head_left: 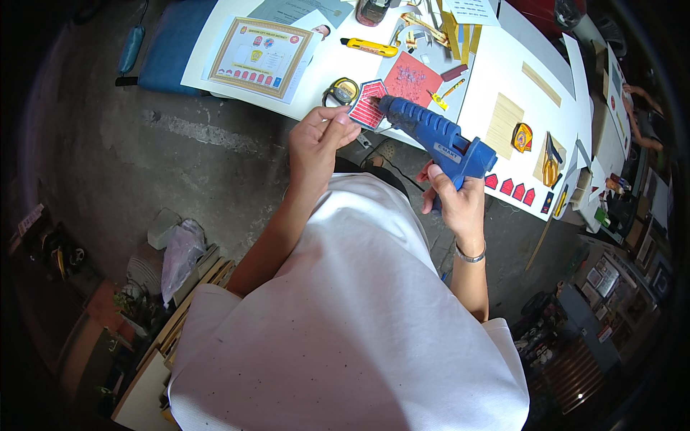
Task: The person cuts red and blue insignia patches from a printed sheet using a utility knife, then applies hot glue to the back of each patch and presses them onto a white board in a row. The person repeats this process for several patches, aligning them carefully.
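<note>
Between the thumb and fingers of my left hand (316,140) is a small house-shaped patch (365,111), red with pale lines and a dark blue edge. My right hand (457,208) is wrapped round the handle of a blue hot glue gun (435,136). Its nozzle points left and meets the patch in this view; whether it touches the surface I cannot tell. Just beyond the patch lies a red sheet (411,77) with a speckled surface. A black and yellow tape measure (343,91) sits at the table's edge beside my left fingers.
On the white table (474,108) lie a gold-framed certificate (257,56), a yellow cutter knife (369,47), several small red house-shaped pieces (507,187), a red and yellow badge (522,137) and yellow-handled scissors (550,169). A blue seat (172,50) stands at left; another person's arm (636,108) shows far right.
</note>
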